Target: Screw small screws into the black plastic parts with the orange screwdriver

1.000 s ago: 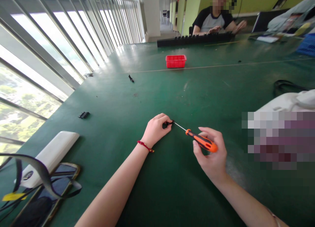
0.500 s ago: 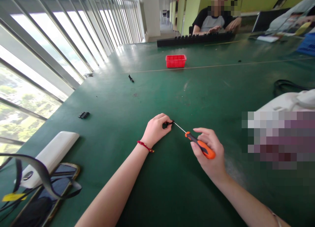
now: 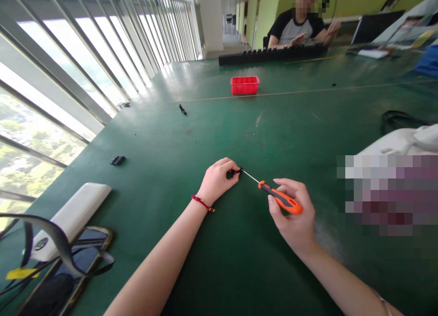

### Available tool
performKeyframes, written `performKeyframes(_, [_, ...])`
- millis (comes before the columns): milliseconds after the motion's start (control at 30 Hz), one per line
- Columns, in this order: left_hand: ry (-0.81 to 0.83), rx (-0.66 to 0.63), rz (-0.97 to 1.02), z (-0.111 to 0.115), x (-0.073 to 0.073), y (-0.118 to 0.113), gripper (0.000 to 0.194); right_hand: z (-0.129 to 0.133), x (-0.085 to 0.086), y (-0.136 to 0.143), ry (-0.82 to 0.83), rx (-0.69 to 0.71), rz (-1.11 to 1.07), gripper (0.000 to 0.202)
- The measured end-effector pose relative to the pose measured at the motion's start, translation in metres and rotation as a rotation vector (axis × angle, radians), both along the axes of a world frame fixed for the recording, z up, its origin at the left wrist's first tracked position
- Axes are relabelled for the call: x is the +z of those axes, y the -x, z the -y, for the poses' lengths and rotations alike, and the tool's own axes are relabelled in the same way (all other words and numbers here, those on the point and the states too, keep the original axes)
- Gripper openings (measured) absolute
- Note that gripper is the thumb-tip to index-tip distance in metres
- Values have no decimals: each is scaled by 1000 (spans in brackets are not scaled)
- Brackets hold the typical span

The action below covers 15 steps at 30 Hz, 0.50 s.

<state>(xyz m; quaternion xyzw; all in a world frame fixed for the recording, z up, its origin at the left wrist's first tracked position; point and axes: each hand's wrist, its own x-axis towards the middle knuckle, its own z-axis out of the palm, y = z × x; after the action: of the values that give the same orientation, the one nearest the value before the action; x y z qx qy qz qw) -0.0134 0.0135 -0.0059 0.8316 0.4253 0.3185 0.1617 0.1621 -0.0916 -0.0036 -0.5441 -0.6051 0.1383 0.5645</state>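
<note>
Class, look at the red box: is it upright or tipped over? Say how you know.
Upright: the red box sits level on the green table, its open rim facing up.

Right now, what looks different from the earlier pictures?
The right hand and screwdriver handle dipped nearer the wearer, then came back up; its orange and dark patches show it has turned. Opposite, a person's raised hand shifted. Nothing was visibly released. The left hand, small black part and red bin stayed put.

Left hand (image 3: 221,179) pinching, right hand (image 3: 294,211) loosely curled, both forearms angled inward
</note>
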Motion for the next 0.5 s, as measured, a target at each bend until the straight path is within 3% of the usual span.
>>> performKeyframes(100, [4, -1, -10, 0, 1, -1, 7, -2, 0, -2, -25, 19, -10, 32])
performKeyframes(267, [0, -6, -12, 1, 1, -1, 7, -2, 2, -1, 56, 21, -33, 18])
performKeyframes(400, [0, -3, -13, 1, 1, -1, 7, -3, 4, 0, -70, 26, -90, 39])
performKeyframes(500, [-3, -4, -13, 1, 1, -1, 7, -2, 4, 0, 34, 41, -71, 30])
